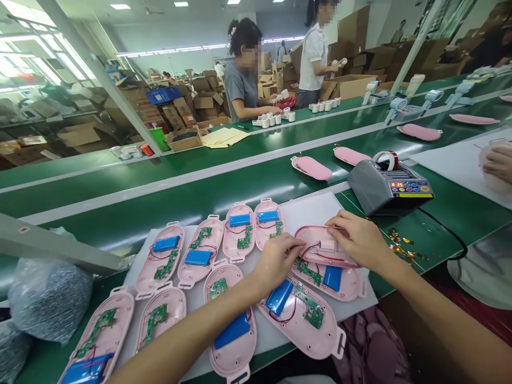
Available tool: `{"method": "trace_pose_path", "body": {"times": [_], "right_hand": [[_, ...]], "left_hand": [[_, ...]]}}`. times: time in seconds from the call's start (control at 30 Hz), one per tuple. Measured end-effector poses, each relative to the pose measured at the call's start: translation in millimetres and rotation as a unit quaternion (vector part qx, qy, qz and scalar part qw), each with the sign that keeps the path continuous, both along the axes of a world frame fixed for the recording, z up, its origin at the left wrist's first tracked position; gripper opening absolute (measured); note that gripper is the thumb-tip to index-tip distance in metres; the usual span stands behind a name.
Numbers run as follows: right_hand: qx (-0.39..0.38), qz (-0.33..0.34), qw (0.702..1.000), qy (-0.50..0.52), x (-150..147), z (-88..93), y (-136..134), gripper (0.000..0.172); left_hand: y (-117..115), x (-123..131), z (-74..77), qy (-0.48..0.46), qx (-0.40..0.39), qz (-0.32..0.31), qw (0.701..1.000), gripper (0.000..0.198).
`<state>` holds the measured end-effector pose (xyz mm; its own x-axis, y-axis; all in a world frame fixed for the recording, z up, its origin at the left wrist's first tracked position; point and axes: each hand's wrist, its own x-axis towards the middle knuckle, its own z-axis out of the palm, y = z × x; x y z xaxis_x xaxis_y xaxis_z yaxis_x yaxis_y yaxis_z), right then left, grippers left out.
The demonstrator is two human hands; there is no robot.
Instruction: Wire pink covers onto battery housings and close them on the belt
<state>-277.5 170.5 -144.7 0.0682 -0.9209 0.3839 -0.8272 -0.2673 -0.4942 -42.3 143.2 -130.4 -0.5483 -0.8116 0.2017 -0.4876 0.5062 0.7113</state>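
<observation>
My right hand (354,234) grips a pink plastic shell half (338,258) by its upper edge, tilted over other shells. A pale block sits inside it, and a red wire runs along its rim. My left hand (280,258) is closed in a pinch at the shell's left end, where a thin dark wire (308,248) meets the fingertips. Just below lies a pink shell with a blue battery (333,277) and green circuit board. Nearer me, another pink shell (298,314) holds a battery and board. Several similar shells lie to the left, including one (200,250) on the white sheet.
A grey tape dispenser (388,186) stands right, with bits of amber tape (400,245) beside it. Pink shells (312,167) lie on the green conveyor. A filled plastic bag (50,298) sits left. Co-workers stand across the line; another person's hand (500,162) shows far right.
</observation>
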Motion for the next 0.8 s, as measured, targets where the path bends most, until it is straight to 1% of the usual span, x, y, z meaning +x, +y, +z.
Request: {"method": "trace_pose_path", "body": {"times": [0.07,0.1,0.13,0.17,0.2,0.23,0.3,0.33,0.37,0.43,0.5,0.6,0.67,0.7,0.8], "right_hand": [[-0.034,0.009,0.999,-0.011,9,6.6,1,0.027],[-0.044,0.013,0.999,-0.015,11,8.9,1,0.027],[-0.051,0.013,0.998,-0.018,12,10.4,2,0.026],[-0.055,0.011,0.998,-0.020,11,11.1,1,0.025],[-0.055,0.005,0.998,-0.022,10,11.2,1,0.024],[-0.051,-0.002,0.998,-0.023,10,10.7,-1,0.024],[-0.035,-0.023,0.999,-0.023,9,8.8,-4,0.022],[-0.026,-0.027,0.999,-0.021,10,7.6,-6,0.021],[-0.018,-0.021,0.999,-0.016,12,6.4,-8,0.019],[-0.010,0.006,1.000,-0.009,18,3.8,-11,0.017],[-0.009,0.025,1.000,-0.003,25,0.4,-14,0.021],[0.001,0.012,1.000,-0.001,32,-5.7,-22,0.019],[0.009,0.000,1.000,-0.010,34,-7.3,-28,0.018],[0.012,-0.007,1.000,-0.019,35,-6.6,-31,0.017],[0.028,-0.014,0.998,-0.054,39,0.0,-35,0.016]], "left_hand": [[-1,-3,-7.1,0.007,-0.099,0.021,0.995,0.021],[-3,-4,-10.3,0.021,-0.125,0.034,0.991,0.020],[-5,-6,-13.0,0.043,-0.128,0.042,0.990,0.018],[-8,-7,-15.0,0.073,-0.104,0.043,0.991,0.016],[-12,-9,-16.3,0.111,-0.055,0.037,0.992,0.011],[-15,-10,-16.9,0.152,0.010,0.030,0.988,0.007],[-20,-12,-16.7,0.219,0.135,0.027,0.966,0.030],[-22,-13,-16.3,0.238,0.177,0.030,0.955,0.040],[-23,-14,-15.9,0.246,0.204,0.033,0.947,0.046],[-24,-15,-15.4,0.241,0.225,0.044,0.943,0.044],[-23,-17,-15.7,0.240,0.244,0.055,0.938,0.041],[-23,-20,-16.7,0.245,0.269,0.074,0.929,0.046],[-24,-20,-16.8,0.245,0.274,0.073,0.927,0.047],[-25,-20,-16.6,0.237,0.270,0.060,0.931,0.044],[-27,-18,-15.4,0.188,0.237,0.012,0.953,0.020]]}}
